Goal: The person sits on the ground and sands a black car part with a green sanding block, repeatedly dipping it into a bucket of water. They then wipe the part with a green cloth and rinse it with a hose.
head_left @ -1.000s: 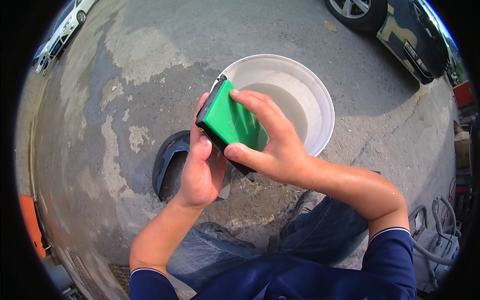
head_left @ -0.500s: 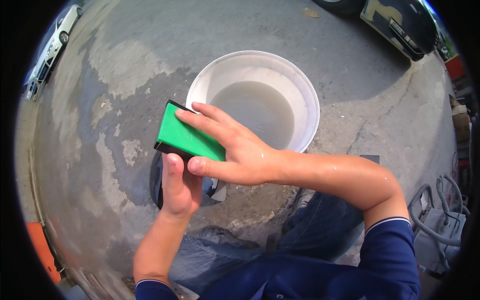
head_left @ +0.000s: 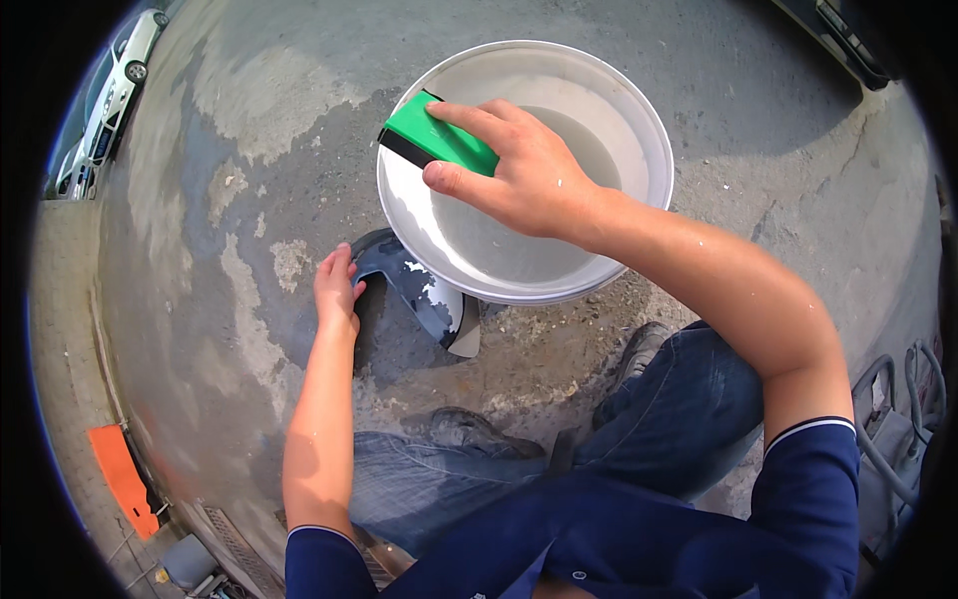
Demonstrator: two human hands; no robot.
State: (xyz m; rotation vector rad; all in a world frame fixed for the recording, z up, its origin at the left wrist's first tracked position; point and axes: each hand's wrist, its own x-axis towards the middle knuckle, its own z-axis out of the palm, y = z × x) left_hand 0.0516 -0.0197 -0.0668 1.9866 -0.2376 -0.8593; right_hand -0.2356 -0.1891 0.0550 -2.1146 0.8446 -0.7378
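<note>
Green-and-black sponge (head_left: pixel 434 140), white bucket (head_left: pixel 654 130), glossy black panel (head_left: pixel 419 295), grey concrete (head_left: pixel 230 180)

Right hand (head_left: pixel 524 175) holds green sponge (head_left: pixel 436 141) over white bucket (head_left: pixel 654 130); left hand (head_left: pixel 336 290) touches dark panel (head_left: pixel 414 290).

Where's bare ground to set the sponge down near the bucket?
Bare concrete lies left of and beyond the white bucket. Crowded: between bucket and knees, where the left hand rests on a dark curved part. The right hand holds the green sponge over the bucket.

Right hand (head_left: pixel 524 170) carried green sponge (head_left: pixel 431 140) over bucket (head_left: pixel 639 120); left hand (head_left: pixel 336 290) dropped to dark panel (head_left: pixel 424 295).
</note>
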